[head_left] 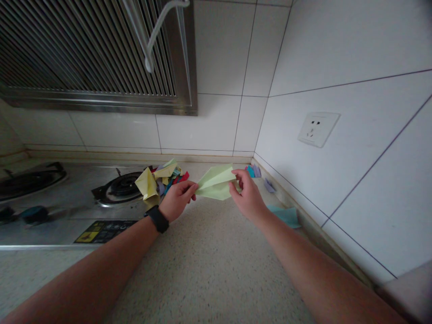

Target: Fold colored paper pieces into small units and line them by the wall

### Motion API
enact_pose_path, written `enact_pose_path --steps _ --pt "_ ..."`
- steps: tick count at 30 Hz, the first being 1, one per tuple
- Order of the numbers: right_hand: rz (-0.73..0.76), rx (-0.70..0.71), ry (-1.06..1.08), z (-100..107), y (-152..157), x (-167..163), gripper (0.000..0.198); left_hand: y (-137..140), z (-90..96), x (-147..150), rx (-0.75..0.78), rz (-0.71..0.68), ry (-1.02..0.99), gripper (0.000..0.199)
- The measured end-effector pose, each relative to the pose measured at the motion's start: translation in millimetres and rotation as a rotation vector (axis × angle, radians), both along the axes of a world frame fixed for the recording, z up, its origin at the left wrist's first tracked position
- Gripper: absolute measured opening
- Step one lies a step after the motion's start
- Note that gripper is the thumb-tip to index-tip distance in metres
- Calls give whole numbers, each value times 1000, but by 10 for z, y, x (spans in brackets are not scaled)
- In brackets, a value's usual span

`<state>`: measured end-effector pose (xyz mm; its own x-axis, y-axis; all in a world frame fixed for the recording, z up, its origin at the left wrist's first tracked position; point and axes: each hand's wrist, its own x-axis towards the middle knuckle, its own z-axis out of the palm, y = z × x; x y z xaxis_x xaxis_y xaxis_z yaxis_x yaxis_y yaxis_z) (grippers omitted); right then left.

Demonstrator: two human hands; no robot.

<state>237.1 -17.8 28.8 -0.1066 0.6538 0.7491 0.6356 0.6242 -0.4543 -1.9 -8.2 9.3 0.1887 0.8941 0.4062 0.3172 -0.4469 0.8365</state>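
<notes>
A light green sheet of folded paper [216, 182] is held above the counter, with creases running along it and its narrow end pointing left. My left hand [178, 198] pinches that narrow end between thumb and fingers. At the wider right end, my right hand [245, 191] is curled around the edge, its thumb and forefinger on the paper. Just beyond my left hand lies a heap of folded paper pieces [147, 183] in yellow, red, blue and purple. A flat teal paper [286, 217] rests by the right wall, partly hidden behind my right forearm.
The speckled counter [209, 261] meets a gas stove [70, 189] on the left; the heap overlaps its right side near a burner [123, 185]. Small purple and blue papers [256, 171] lie in the back right corner. A range hood [101, 58] hangs overhead; a socket [319, 129] is on the wall.
</notes>
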Motion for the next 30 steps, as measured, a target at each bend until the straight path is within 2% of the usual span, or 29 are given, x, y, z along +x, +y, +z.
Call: enact_pose_path --steps 18,30 --pt "44 -11 46 -16 -7 -10 34 -10 17 8 -18 -3 -25 34" --pt "44 62 34 40 -24 6 33 -3 -8 17 -42 -29 -53 34"
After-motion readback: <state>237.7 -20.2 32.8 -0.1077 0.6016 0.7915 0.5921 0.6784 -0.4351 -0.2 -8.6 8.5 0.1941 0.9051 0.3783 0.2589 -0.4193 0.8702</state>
